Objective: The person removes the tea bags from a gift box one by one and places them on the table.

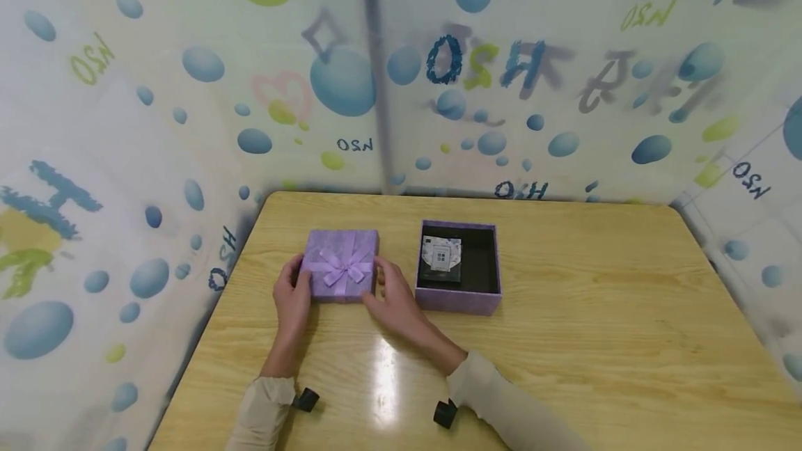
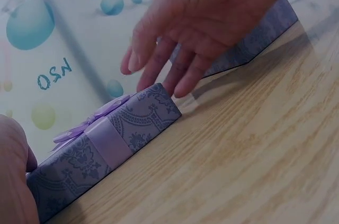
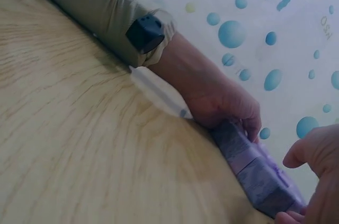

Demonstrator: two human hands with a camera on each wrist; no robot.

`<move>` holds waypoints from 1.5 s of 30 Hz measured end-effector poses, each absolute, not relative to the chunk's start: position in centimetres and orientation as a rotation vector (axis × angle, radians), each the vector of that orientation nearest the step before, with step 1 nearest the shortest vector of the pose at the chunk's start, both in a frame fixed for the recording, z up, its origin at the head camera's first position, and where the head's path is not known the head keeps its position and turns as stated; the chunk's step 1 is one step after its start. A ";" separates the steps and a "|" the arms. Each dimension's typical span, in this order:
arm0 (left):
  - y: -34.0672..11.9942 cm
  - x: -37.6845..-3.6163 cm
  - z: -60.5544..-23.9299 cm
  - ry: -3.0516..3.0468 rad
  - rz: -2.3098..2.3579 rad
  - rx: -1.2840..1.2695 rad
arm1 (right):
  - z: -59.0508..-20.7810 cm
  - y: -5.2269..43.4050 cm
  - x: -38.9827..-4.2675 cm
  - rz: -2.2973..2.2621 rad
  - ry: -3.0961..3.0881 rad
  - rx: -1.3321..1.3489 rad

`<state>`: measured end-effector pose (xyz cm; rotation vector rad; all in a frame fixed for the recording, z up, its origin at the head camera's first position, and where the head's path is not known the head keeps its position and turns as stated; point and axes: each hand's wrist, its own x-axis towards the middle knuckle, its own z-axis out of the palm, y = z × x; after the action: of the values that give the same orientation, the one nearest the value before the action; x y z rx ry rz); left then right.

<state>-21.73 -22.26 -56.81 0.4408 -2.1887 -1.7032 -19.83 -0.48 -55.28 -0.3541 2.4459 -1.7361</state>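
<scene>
While hands [image 1: 341, 294] flank it, lid [image 1: 342, 263] between

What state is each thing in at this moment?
Box lid: off the box, flat on the table, bow up.
Purple box: open, small dark item inside.
Left hand: holds the lid's left edge.
Right hand: fingers touch its right edge.

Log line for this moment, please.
lid: flat on table, left of open box | left hand: holds lid's left edge | right hand: fingers straight, touching lid's right edge
</scene>
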 end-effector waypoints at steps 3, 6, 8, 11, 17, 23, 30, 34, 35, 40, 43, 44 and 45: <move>-22.2 -21.9 -56.8 -2.199 -1.687 0.428 | -54.5 -0.2 -19.8 -1.721 2.454 -0.425; -22.0 -22.0 -56.9 -2.204 -1.670 0.421 | -53.5 0.3 -19.6 -1.645 2.506 -0.584; -21.9 -22.1 -57.0 -2.197 -1.673 0.411 | -52.7 0.7 -19.4 -1.584 2.537 -0.683; -21.7 -22.1 -57.0 -2.179 -1.696 0.403 | -51.7 1.2 -18.9 -1.523 2.564 -0.746; -21.2 -21.6 -56.7 -2.100 -1.554 0.349 | -49.6 2.2 -17.6 -1.539 2.555 -0.747; -19.4 -21.4 -54.4 -1.957 -1.451 0.129 | -48.5 3.7 -17.3 -1.620 2.628 -0.737; -14.8 -20.4 -50.0 -1.974 -1.475 -0.108 | -47.8 6.2 -17.7 -1.781 2.638 -0.710; -12.1 -19.8 -48.2 -2.021 -1.546 -0.186 | -47.4 8.1 -18.0 -1.788 2.712 -0.678; -11.5 -19.8 -48.2 -2.034 -1.567 -0.197 | -47.3 8.6 -18.1 -1.790 2.733 -0.661; -9.3 -21.0 -50.1 -2.076 -1.649 -0.249 | -47.2 11.1 -18.4 -1.798 2.842 -0.599; -8.3 -21.4 -50.9 -2.100 -1.689 -0.280 | -47.2 12.4 -18.5 -1.801 2.887 -0.558; -7.9 -21.5 -51.1 -2.110 -1.696 -0.292 | -47.3 12.8 -18.5 -1.799 2.903 -0.539; -7.6 -21.5 -51.2 -2.113 -1.708 -0.312 | -47.3 13.2 -18.5 -1.802 2.911 -0.524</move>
<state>-21.50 -7.55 -51.16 -0.3118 -2.1134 -1.7082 -18.52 13.21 -47.32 -0.5243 2.9108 -1.8022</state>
